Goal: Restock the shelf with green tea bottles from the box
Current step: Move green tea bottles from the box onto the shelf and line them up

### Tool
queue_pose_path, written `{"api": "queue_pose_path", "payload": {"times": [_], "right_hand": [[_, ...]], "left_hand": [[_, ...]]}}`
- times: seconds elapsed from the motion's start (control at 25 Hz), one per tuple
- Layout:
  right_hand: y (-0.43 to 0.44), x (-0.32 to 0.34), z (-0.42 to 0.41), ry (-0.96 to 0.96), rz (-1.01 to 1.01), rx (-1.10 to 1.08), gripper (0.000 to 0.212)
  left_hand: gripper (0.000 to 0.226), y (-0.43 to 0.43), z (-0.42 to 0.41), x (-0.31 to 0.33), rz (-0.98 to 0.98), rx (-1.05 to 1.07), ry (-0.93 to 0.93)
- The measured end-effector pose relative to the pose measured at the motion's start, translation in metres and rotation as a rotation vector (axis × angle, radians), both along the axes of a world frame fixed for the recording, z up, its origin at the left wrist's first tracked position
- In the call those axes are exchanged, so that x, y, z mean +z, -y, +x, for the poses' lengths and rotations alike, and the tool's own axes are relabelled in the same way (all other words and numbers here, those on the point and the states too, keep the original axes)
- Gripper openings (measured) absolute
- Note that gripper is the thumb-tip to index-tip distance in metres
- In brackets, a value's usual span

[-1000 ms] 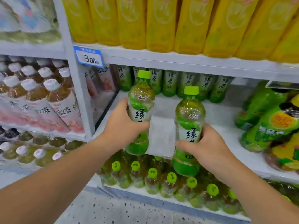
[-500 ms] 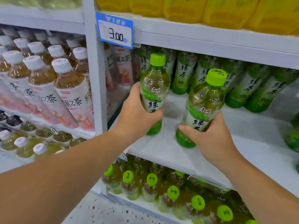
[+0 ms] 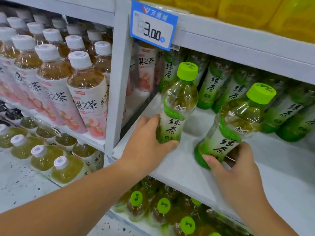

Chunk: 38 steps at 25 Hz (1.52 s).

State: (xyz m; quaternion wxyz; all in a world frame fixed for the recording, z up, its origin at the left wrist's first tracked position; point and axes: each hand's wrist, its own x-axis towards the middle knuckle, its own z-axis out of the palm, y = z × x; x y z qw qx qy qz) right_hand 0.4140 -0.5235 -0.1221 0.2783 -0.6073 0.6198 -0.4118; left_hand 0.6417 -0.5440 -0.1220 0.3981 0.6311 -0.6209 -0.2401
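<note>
My left hand (image 3: 148, 142) grips the lower part of a green tea bottle (image 3: 177, 103) with a lime cap, held upright over the white shelf (image 3: 187, 160) close to its left wall. My right hand (image 3: 233, 167) holds a second green tea bottle (image 3: 231, 126) by its base, tilted to the right above the shelf. Behind both, a row of green tea bottles (image 3: 214, 86) lines the back of the shelf. The box is not in view.
A blue price tag (image 3: 153, 24) reading 3.00 hangs from the shelf above. Peach tea bottles (image 3: 81, 92) with white caps fill the left bay behind a white upright post (image 3: 115, 82). Green-capped bottles (image 3: 163, 206) pack the shelf below; yellow bottles (image 3: 247, 9) stand above.
Both hands have carried their bottles deeper and lower into the shelf, toward the back row. The view has moved closer to the shelf and shifted left.
</note>
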Motion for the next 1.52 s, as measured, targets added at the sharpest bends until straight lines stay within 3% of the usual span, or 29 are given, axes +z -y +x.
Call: {"api": "queue_pose_path", "payload": {"times": [0.36,0.52,0.68,0.84,1.0,1.28,1.52], "right_hand": [[0.082,-0.011,0.032,-0.001,-0.08,0.002,0.049],[0.11,-0.02,0.045,0.055,-0.088,0.003,0.043],[0.133,-0.02,0.057,0.045,-0.07,0.014,0.042],[0.15,-0.022,0.066,0.06,-0.063,0.024,0.043],[0.154,-0.027,0.069,0.074,-0.051,0.02,0.047],[0.152,-0.032,0.068,-0.053,-0.025,-0.048,0.051],[0.153,-0.035,0.071,-0.071,-0.05,-0.047,0.058]], "left_hand": [[0.04,0.067,0.016,0.01,-0.009,0.234,-0.003],[0.056,0.095,0.014,0.003,0.0,0.237,-0.091],[0.062,0.111,0.016,-0.001,-0.027,0.231,-0.034],[0.059,0.12,0.017,-0.007,-0.037,0.223,0.032],[0.055,0.13,0.02,-0.009,0.033,0.156,-0.141],[0.056,0.139,0.022,-0.022,0.067,0.255,-0.038],[0.05,0.134,0.024,-0.026,0.006,0.233,-0.061]]}}
